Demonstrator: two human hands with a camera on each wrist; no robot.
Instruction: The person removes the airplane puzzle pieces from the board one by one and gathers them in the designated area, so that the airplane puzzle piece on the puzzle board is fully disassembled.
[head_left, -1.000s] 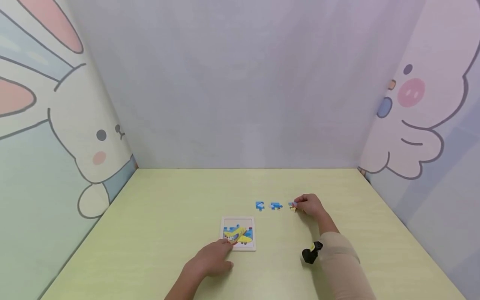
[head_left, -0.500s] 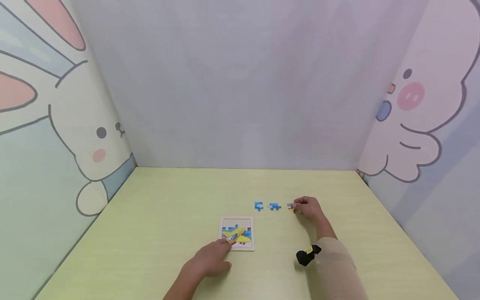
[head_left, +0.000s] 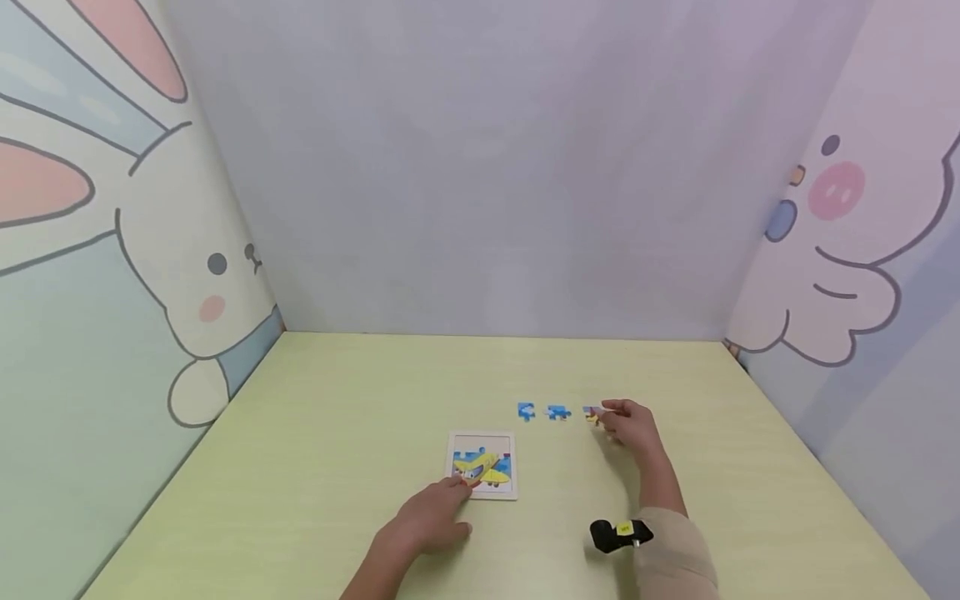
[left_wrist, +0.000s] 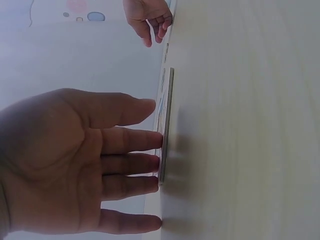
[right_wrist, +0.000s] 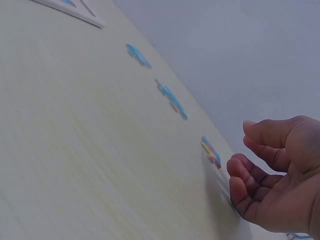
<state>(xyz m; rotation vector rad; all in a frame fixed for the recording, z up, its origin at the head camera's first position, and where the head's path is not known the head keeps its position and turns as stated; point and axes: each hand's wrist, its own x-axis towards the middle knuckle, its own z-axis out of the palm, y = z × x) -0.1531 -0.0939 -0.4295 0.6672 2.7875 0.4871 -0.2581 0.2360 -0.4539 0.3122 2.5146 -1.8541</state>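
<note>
A square white puzzle tray (head_left: pixel 515 467) lies on the table, its lower part filled with pieces picturing a yellow airplane on blue. My left hand (head_left: pixel 429 518) rests straight fingertips on the tray's near left edge, as the left wrist view confirms. Right of and beyond the tray, three loose pieces form a row: a blue one (head_left: pixel 527 411), another blue one (head_left: pixel 558 412), and a yellow, red and blue puzzle piece (head_left: pixel 592 413). Beside this last piece is my right hand (right_wrist: pixel 285 175), fingers loosely bent and thumb apart, with nothing held.
A black device with a yellow label (head_left: pixel 622 534) sits at the right sleeve (head_left: pixel 675 554). The pale yellow table (head_left: pixel 337 400) meets a plain grey wall (head_left: pixel 480 183) at the back. Side walls carry cartoon animals.
My right hand has let go of the yellow, red and blue puzzle piece and drawn slightly right and back. My left hand keeps its place on the tray. The view has shifted slightly.
</note>
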